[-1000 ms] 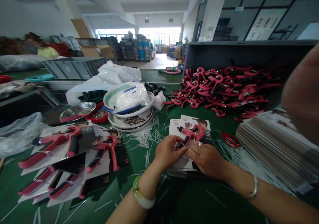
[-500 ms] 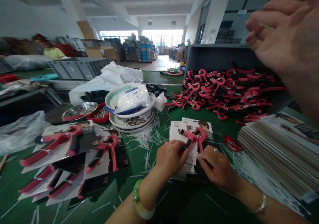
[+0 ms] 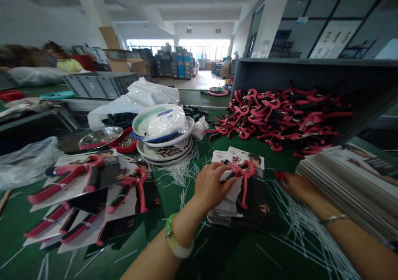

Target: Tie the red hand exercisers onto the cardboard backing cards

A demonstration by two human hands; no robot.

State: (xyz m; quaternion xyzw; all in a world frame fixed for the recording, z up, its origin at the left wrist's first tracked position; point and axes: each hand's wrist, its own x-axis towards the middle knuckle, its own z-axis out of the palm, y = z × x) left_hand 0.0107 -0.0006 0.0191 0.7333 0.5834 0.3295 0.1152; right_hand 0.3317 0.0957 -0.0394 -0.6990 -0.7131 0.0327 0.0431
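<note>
The left hand point(image 3: 214, 185) has its thumb and fingers closed around the black-padded handle of a pair of pink pliers point(image 3: 245, 193), which lies on a stack of glossy printed cards point(image 3: 258, 197). The right hand point(image 3: 299, 187) has its fingers at the red handles of scissors point(image 3: 280, 178) on the table; whether they have closed on them I cannot tell. Thin white plastic ties point(image 3: 303, 236) are strewn beneath and beside that wrist.

Behind the stack, a gray plastic bin point(image 3: 317, 63) stands tipped on its side, with a heap of pink pliers point(image 3: 269, 116) inside and spilling out over the green table point(image 3: 224, 251). Left of it, a round white bowl point(image 3: 190, 127) holds a clear plastic packet point(image 3: 169, 123), above a shallow dish point(image 3: 146, 155) of shiny metal cylinders. Next come a red tray point(image 3: 134, 148) of small metal bits and a round steel dish point(image 3: 120, 134) with small pieces. Nearer, pliers on cards point(image 3: 70, 176) lie overlapping.
</note>
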